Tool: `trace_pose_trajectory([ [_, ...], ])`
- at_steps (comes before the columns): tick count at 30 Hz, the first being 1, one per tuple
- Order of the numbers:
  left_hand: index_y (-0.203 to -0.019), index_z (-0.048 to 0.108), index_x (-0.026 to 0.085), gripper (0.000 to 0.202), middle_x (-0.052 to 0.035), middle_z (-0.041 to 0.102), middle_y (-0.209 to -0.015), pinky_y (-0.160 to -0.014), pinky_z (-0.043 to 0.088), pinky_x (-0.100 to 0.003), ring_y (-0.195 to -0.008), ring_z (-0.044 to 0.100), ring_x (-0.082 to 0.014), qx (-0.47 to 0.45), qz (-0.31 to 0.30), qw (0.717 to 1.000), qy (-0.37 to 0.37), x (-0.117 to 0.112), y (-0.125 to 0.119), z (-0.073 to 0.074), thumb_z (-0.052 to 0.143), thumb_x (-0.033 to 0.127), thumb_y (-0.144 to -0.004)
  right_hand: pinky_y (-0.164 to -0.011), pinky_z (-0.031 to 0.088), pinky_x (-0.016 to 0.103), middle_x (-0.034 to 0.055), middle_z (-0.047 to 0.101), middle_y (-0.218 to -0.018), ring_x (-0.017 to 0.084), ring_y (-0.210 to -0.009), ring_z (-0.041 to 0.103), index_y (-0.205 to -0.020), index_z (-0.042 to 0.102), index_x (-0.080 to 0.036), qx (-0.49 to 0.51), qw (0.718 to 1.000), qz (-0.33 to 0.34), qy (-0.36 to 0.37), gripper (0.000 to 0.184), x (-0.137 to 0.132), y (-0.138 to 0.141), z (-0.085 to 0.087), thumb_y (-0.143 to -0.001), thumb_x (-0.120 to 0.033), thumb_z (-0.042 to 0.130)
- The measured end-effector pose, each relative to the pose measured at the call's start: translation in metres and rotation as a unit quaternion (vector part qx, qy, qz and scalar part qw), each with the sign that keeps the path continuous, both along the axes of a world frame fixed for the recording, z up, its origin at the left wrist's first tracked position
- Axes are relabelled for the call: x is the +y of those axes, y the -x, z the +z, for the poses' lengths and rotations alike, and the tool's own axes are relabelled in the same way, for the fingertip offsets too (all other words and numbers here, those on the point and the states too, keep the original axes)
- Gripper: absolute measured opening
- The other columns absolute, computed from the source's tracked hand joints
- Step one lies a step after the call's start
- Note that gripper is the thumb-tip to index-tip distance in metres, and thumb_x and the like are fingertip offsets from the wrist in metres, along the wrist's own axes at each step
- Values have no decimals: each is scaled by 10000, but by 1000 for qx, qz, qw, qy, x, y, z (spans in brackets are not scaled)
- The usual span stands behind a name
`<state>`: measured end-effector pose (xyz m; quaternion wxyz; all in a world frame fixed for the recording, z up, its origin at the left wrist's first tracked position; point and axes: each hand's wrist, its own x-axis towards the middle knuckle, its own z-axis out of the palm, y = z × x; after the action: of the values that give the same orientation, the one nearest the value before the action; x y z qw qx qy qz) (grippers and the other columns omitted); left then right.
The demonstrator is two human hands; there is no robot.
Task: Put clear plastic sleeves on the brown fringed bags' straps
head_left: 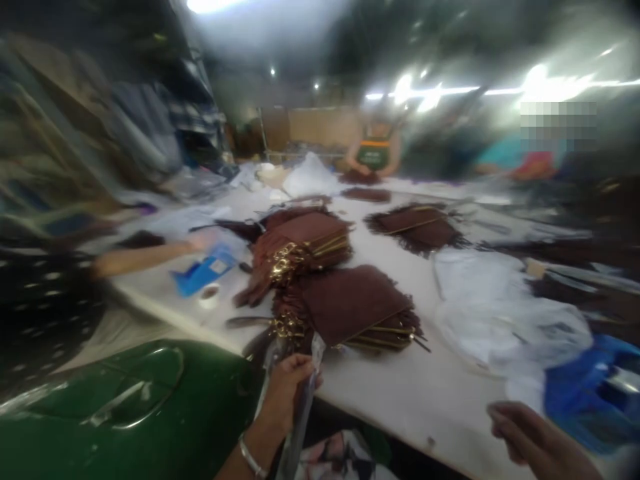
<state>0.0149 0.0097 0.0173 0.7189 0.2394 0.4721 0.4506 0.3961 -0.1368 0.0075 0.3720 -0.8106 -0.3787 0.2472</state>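
Note:
My left hand (pixel 287 393), with a bangle at the wrist, is closed around a long strip wrapped in clear plastic (pixel 303 407); blur hides what lies inside. Just beyond it sits a stack of brown pouches (pixel 355 303) with gold zippers and a bunch of gold metal clasps (pixel 287 327). Behind that lies another brown stack (pixel 305 237), also with gold clasps. My right hand (pixel 535 440) hovers at the lower right over the table edge, fingers loosely bent and blurred, with nothing visible in them. White plastic bags (pixel 510 313) and a blue bag (pixel 590 393) are nearest to it.
A co-worker's arm (pixel 150 259) reaches from the left toward a blue packet (pixel 207 270) beside a tape roll (pixel 209 295). More brown pieces (pixel 417 227) lie farther along the white table (pixel 390 390). A green surface (pixel 200 407) fills the lower left. Two people stand at the far side.

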Motion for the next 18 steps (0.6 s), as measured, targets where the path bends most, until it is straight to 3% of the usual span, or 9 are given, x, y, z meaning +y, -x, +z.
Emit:
trace_pose_trajectory([
  [3,-743,640,122,267,-41,679,-629,-607,556,-251,-562,620,-125,-12,3,1000,17,-1,2,-5,830,228,-589,-575,497,313,44,646,-709,191,-565,578,-870,641,-262,122,973,198,-5,296,36,92,12,-786,-532,552],
  [6,-748,639,117,266,-54,684,-642,-615,554,-265,-570,622,-131,-18,-15,1000,17,-1,4,-6,825,240,-602,-578,463,258,1,630,-731,147,-574,549,-872,603,-237,159,939,302,-37,231,75,175,34,-884,-423,467],
  [8,-752,642,116,266,-48,680,-647,-630,548,-273,-565,618,-128,-19,-20,1000,9,0,7,-4,823,250,-610,-565,442,233,-11,622,-738,134,-582,541,-877,603,-227,169,921,345,-64,198,96,211,44,-897,-352,450],
  [11,-751,646,118,261,-40,673,-640,-646,533,-291,-569,625,-142,-23,-28,999,-11,2,11,0,815,275,-628,-557,421,214,-23,612,-725,127,-587,537,-856,611,-223,154,908,382,-85,192,117,236,51,-900,-299,441],
  [18,-732,692,130,216,-52,697,-672,-652,486,-296,-632,623,-182,57,-69,990,-107,9,19,-2,785,314,-667,-587,402,223,-29,615,-683,133,-594,548,-832,636,-217,76,903,416,-76,259,134,250,47,-929,-250,398],
])
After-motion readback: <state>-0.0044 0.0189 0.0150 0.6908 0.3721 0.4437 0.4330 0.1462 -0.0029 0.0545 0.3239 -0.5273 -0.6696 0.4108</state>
